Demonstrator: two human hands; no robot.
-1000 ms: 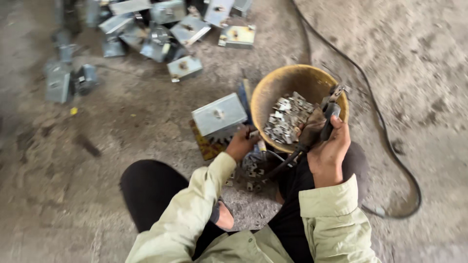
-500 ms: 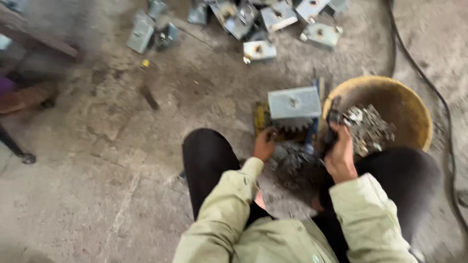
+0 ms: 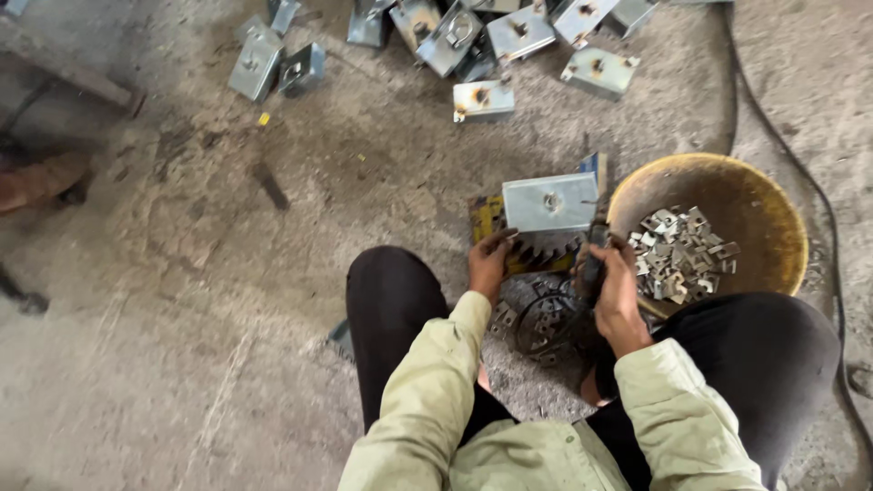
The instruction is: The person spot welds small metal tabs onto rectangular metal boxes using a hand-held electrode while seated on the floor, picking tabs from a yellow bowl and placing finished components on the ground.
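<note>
I squat on a concrete floor. My left hand (image 3: pixel 489 261) grips the near left edge of a toothed yellow block (image 3: pixel 491 220). A grey metal bracket plate (image 3: pixel 550 203) with a bolt in its middle stands on that block. My right hand (image 3: pixel 617 293) is closed around a dark tool handle (image 3: pixel 594 257) whose tip reaches up to the plate's lower right corner. Between my knees lies a heap of small metal pieces and a dark ring (image 3: pixel 536 318).
A yellow bowl (image 3: pixel 764 214) holding several small metal clips stands right of the plate. Several grey metal brackets (image 3: pixel 483 100) lie scattered along the top. A black cable (image 3: pixel 823 205) curves down the right side. A rusty object (image 3: pixel 41 180) sits at far left.
The view has swung, so the bowl and plate sit further right of centre than a second ago. My right hand has come down from over the bowl to the plate's lower right corner.
</note>
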